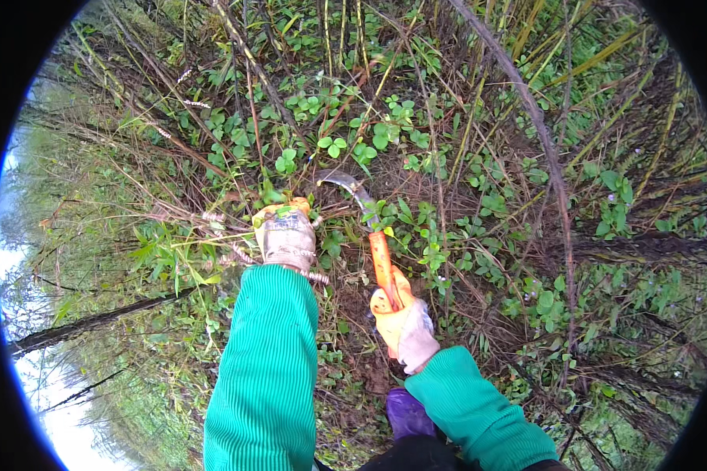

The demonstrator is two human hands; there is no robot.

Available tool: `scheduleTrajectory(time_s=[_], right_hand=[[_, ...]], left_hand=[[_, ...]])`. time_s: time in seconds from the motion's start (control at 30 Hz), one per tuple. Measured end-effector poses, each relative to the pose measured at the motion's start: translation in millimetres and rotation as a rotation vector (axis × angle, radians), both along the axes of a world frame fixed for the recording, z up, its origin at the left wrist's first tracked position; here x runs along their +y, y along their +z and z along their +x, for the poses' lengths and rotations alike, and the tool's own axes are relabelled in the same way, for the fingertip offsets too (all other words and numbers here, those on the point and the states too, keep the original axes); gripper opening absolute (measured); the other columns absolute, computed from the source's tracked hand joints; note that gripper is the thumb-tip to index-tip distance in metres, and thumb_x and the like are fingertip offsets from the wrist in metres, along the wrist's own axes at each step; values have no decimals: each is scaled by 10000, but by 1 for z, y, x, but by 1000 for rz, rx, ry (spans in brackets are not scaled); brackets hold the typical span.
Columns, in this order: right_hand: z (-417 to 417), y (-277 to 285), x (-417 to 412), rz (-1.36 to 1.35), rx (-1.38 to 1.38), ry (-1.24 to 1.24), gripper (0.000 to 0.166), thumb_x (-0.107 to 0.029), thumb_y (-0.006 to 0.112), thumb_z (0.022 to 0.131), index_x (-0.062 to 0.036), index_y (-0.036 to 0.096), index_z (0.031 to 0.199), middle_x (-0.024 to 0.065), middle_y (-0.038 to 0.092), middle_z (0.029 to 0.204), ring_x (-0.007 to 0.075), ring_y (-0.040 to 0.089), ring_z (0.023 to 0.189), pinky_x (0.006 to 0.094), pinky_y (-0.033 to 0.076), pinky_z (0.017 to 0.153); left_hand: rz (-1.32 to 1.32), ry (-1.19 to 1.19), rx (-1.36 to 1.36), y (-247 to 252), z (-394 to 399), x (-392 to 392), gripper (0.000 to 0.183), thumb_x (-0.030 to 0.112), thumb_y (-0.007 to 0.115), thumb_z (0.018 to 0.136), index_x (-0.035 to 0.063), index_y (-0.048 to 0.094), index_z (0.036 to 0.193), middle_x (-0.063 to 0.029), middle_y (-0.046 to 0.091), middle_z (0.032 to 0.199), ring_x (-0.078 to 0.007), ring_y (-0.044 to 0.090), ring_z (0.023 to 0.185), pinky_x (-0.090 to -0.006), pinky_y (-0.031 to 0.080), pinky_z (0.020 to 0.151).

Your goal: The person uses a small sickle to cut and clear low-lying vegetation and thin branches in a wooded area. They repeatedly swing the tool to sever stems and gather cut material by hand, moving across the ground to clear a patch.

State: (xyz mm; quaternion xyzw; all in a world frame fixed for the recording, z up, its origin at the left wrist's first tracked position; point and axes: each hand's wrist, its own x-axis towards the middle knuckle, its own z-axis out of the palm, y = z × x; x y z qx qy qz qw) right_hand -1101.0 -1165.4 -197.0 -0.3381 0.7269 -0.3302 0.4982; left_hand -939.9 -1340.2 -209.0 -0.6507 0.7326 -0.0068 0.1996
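My left hand, in a pale work glove with an orange palm, is closed around a bunch of cut or pulled weed stems that fan out to the left, with thin pinkish flower spikes among them. My right hand, in the same kind of glove, grips the orange handle of a sickle. The curved metal blade points up and bends left, just right of and beyond my left hand, over low leafy plants. Its tip lies near dry stems. Whether the stems in my left hand are rooted is hidden.
A long bare woody stem arches down the right side. A dark slanting trunk stands at the left, and thick trunks at the right. Thin upright stalks rise at the top. A purple boot stands on brown soil below my hands.
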Motion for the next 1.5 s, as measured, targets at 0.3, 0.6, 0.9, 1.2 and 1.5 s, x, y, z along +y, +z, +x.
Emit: scheduleTrajectory(time_s=[0.3,0.6,0.9,1.2,1.5], right_hand=[[-30,13,145,62,-215,16,519,-13,568,826,-53,445,1329,11,545,796,119,528,671,245,438,630],[-74,61,134,326,-368,302,522,51,521,817,-16,430,1327,5,531,821,45,481,716,197,431,658],[-50,60,120,-142,-228,-66,661,192,509,768,-65,376,1363,5,507,803,69,478,670,202,421,600],[-17,41,83,-75,259,614,566,-23,606,776,-47,460,1323,175,613,819,219,577,640,306,466,600],[-2,41,86,7,314,776,536,-226,510,849,-46,399,1342,271,602,901,424,607,806,474,473,673]], left_hand=[[153,504,1313,-38,34,84,103,-19,480,864,-3,563,806,-106,594,719,-141,542,568,-244,444,458],[91,396,590,-25,165,257,299,285,692,574,104,465,646,-28,493,598,-219,518,553,-348,403,481],[129,239,-120,50,282,321,124,107,511,747,109,481,627,-52,541,562,-249,561,516,-363,381,437],[129,552,701,54,147,258,264,180,718,749,3,547,844,-58,594,730,-140,550,575,-269,461,522],[381,211,-56,-24,85,181,614,290,672,719,138,439,1265,-85,602,1082,-216,631,839,-344,513,704]])
